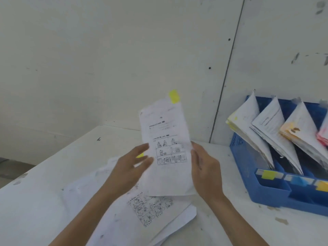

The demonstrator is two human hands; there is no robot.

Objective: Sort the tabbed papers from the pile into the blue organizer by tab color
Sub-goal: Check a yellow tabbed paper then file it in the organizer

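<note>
A printed sheet (166, 146) with a yellow tab (174, 96) at its top stands lifted above the pile of papers (142, 215) on the white table. My right hand (204, 167) grips the sheet's right edge. My left hand (131, 167) is at its left edge with fingers spread, blurred, touching or just off the paper. The blue organizer (248, 167) stands at the right, with stacks of papers leaning in its slots. Colour labels mark its front: a yellow label (268, 174), a blue one and an orange one.
The white table (35, 206) runs to a wall behind and its left edge falls away at the far left. A second yellow tab (140, 155) peeks out behind my left fingers. Pink-tabbed papers (323, 137) show at the right frame edge.
</note>
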